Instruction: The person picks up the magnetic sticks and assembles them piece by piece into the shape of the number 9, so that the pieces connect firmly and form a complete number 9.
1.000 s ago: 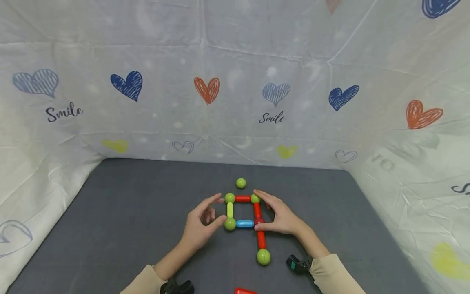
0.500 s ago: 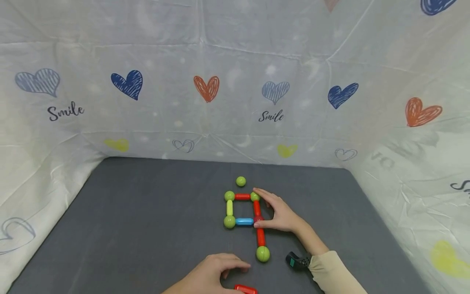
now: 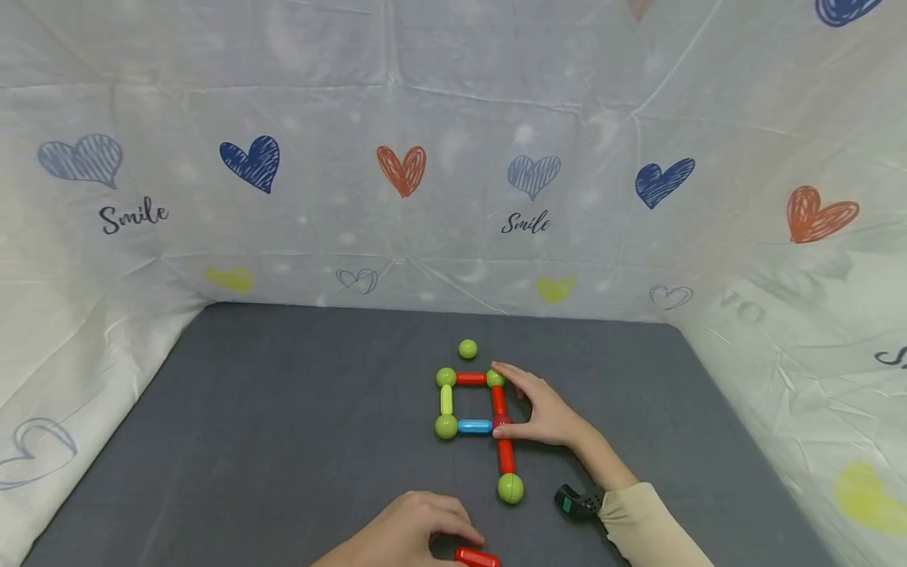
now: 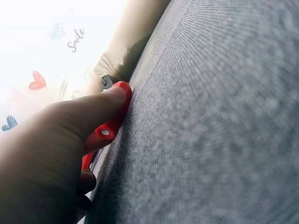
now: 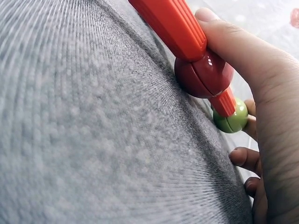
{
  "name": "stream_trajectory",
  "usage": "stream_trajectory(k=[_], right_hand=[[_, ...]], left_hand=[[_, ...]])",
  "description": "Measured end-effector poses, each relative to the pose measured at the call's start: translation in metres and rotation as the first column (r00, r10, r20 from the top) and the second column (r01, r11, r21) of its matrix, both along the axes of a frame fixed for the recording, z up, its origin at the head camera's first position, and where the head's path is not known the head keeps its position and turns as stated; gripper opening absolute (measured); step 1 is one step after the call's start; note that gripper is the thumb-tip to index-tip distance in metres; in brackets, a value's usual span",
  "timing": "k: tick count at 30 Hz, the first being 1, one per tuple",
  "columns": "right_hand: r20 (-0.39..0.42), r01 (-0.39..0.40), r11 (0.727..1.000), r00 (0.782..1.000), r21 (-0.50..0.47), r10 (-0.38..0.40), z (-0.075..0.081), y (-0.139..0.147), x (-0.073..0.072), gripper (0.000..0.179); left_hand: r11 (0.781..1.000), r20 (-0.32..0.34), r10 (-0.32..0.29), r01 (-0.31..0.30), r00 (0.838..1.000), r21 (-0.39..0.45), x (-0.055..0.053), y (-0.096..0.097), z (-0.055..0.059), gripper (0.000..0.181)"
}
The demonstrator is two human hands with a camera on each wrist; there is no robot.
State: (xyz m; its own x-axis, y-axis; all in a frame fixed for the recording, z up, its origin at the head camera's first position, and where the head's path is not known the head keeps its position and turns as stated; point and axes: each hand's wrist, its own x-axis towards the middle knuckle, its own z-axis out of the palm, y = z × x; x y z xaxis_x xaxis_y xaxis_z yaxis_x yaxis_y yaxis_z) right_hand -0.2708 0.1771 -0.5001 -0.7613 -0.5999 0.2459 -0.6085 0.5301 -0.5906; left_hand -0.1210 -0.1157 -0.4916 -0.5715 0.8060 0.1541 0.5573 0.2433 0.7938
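Observation:
A flat square of magnetic rods and balls lies mid-table, with a blue rod (image 3: 475, 426), a yellow-green rod (image 3: 446, 400) and red ones. From its dark red ball (image 5: 203, 74), a red rod (image 3: 506, 457) runs nearer to a green ball (image 3: 510, 488). My right hand (image 3: 542, 413) holds the square's right side, thumb at the dark red ball and fingers at the far green corner ball (image 5: 230, 115). At the near edge, my left hand (image 3: 411, 531) pinches a loose red magnetic rod (image 4: 114, 123) between thumb and fingers, close over the cloth.
A loose green ball (image 3: 468, 349) lies behind the square. Dark grey cloth (image 3: 283, 409) covers the table. A pale curtain (image 3: 453, 118) printed with hearts hangs at the back and sides. A black wrist strap (image 3: 577, 502) is on my right wrist.
My left hand has left the square's left side, come down to the near edge and taken hold of the loose red magnetic rod. My right hand has stayed on the square.

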Motion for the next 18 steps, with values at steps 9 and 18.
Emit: stream_trajectory(k=[9, 18], right_hand=[[-0.024, -0.002, 1.000, 1.000, -0.007, 0.002, 0.0016, -0.0015, -0.0044, 0.100], [-0.007, 0.000, 1.000, 1.000, -0.010, 0.000, 0.0012, -0.0010, 0.0001, 0.100]], left_hand=[[1.000, -0.022, 0.008, -0.007, 1.000, 0.014, -0.0015, -0.0002, 0.0025, 0.024], [0.972, 0.065, 0.222, -0.226, 0.973, 0.068, -0.0077, 0.0051, -0.0024, 0.020]])
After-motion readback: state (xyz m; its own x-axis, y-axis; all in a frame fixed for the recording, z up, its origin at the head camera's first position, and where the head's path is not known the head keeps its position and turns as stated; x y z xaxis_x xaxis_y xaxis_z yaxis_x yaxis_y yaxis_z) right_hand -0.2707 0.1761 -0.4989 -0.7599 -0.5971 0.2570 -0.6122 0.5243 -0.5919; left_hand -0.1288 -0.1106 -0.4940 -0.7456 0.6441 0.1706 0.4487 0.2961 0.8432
